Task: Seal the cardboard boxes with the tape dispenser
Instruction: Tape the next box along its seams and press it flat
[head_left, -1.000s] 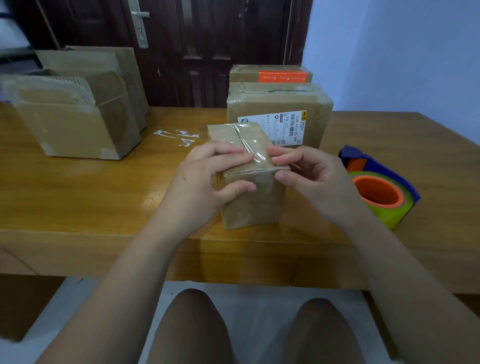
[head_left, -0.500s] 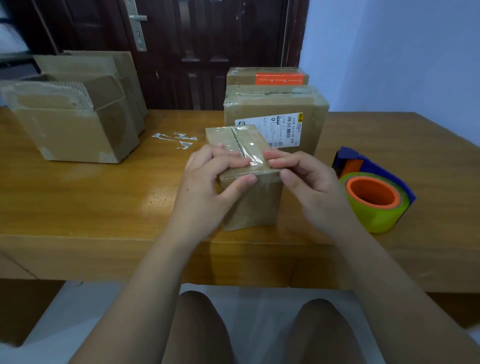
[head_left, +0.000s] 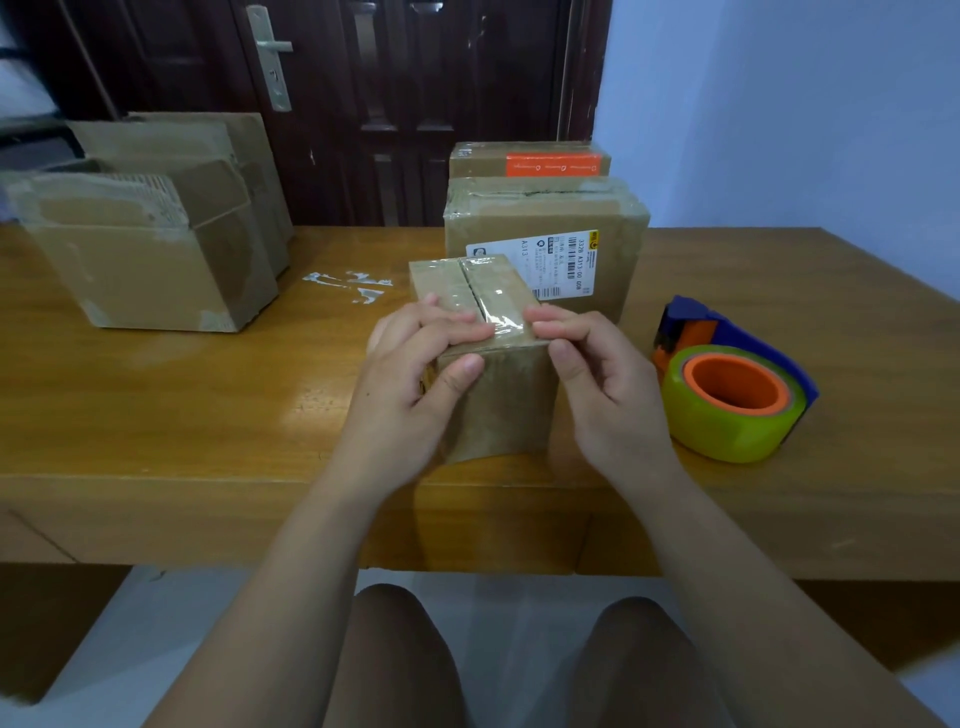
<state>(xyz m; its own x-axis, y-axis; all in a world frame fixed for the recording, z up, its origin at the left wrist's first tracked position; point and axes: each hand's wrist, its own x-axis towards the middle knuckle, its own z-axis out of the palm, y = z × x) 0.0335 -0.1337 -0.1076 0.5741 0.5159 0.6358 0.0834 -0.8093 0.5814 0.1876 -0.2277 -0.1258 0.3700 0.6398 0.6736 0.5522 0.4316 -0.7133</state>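
Box: the box (head_left: 491, 395) stands on the surface (head_left: 182, 410) near its front edge; clear tape (head_left: 493, 301) runs along its top seam.
Left hand: the left hand (head_left: 410, 384) grips the near left corner of the box, fingers on top, thumb on the front face.
Right hand: the right hand (head_left: 608, 384) pinches the near right top edge, fingers on the tape end.
Dispenser: the dispenser (head_left: 732, 379) lies on the surface to the right of the box, apart from the right hand.
Behind: a labelled box (head_left: 587, 228) stands just behind the box.
Far left: open boxes (head_left: 150, 270).

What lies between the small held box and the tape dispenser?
The right hand, pinching the small box's corner; the tape dispenser sits beyond it. Head view.
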